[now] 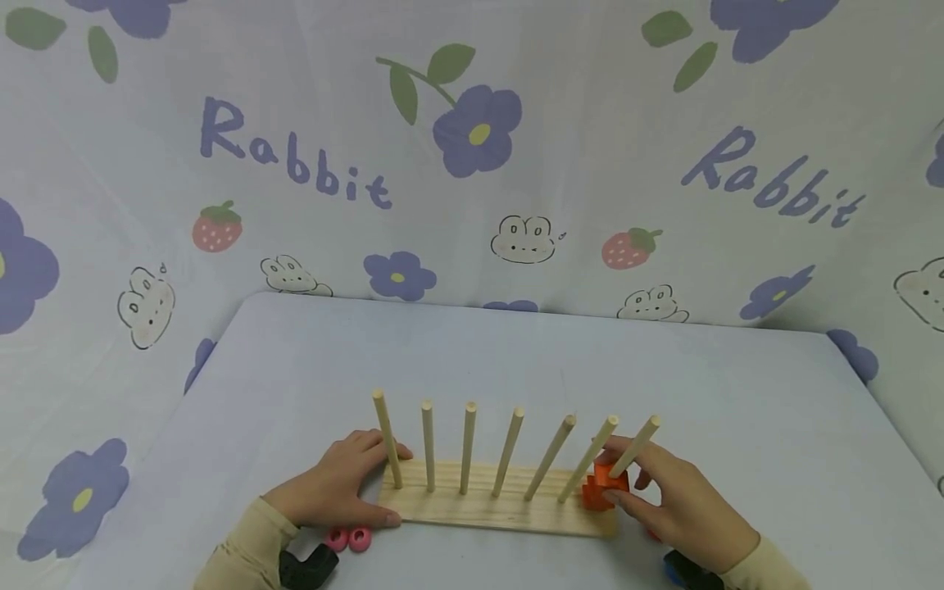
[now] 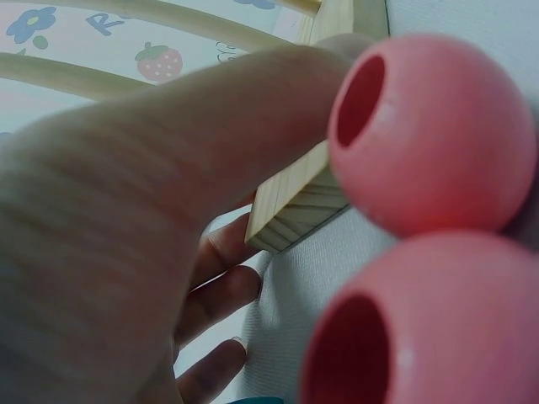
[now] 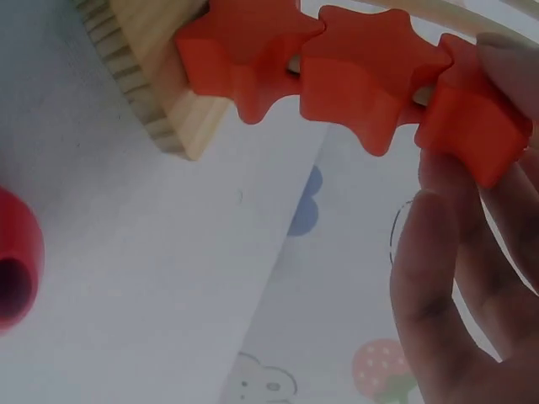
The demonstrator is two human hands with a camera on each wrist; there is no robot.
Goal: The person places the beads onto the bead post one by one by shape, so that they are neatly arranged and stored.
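Observation:
A wooden board (image 1: 494,518) with a row of several upright pegs lies across the front of the table. Orange star-shaped beads are stacked on its rightmost peg (image 1: 640,441); three show in the right wrist view. My right hand (image 1: 682,501) pinches the outermost star bead (image 3: 472,122) between thumb and fingers. Below it, the middle star bead (image 3: 362,76) and the one nearest the board (image 3: 244,50) sit along the same peg. At the other end, my left hand (image 1: 341,483) grips the board, thumb at the front edge and fingers behind.
Two round pink beads (image 1: 360,539) lie just in front of the left hand. A red bead (image 3: 17,261) is near the board's right end. Black wrist straps (image 1: 308,567) show at both wrists. Behind the white table (image 1: 516,352) hangs a printed cloth.

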